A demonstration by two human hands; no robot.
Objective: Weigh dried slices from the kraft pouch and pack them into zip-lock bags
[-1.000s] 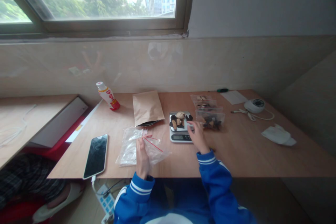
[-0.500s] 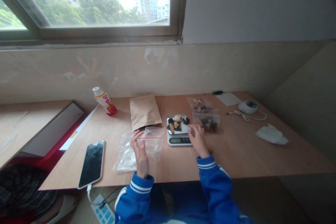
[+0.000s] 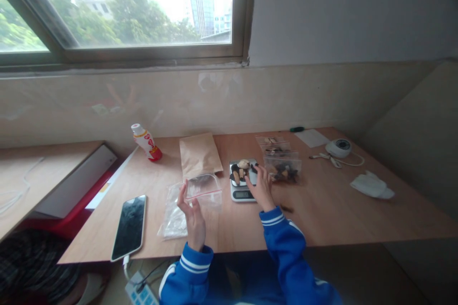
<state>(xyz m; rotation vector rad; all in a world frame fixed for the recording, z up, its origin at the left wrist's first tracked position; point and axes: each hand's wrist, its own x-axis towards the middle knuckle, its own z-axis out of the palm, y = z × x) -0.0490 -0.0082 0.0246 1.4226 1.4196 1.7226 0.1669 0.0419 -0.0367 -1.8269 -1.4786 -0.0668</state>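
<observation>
A small digital scale [image 3: 244, 195] stands mid-table, with dark and tan dried pieces [image 3: 240, 175], looking like dried mushrooms, on its plate. Over the plate's right side reaches my right hand [image 3: 263, 189], thumb and fingers apart; the thumb is near the tan pieces, the fingers beside a black piece [image 3: 255, 167]. To the left, my left hand [image 3: 195, 221] is at the left edge of a clear zip-lock bag [image 3: 209, 198] with a red seal line, seemingly gripping it by the raised mouth. Under that bag lie more clear plastic bags [image 3: 173, 219].
Behind are a kraft paper pouch [image 3: 200, 155] and a drink bottle [image 3: 147, 143]. Filled zip bags [image 3: 285, 170] stand right of the scale, a white camera [image 3: 339, 148] and tissue [image 3: 372, 185] farther right. A phone [image 3: 129, 226] lies left. A brown piece [image 3: 286, 208] is beside my right wrist.
My right hand has moved left from the scale's right edge to over the plate. My left hand has opened slightly, and the bag's mouth stands more raised. The view has tilted up slightly.
</observation>
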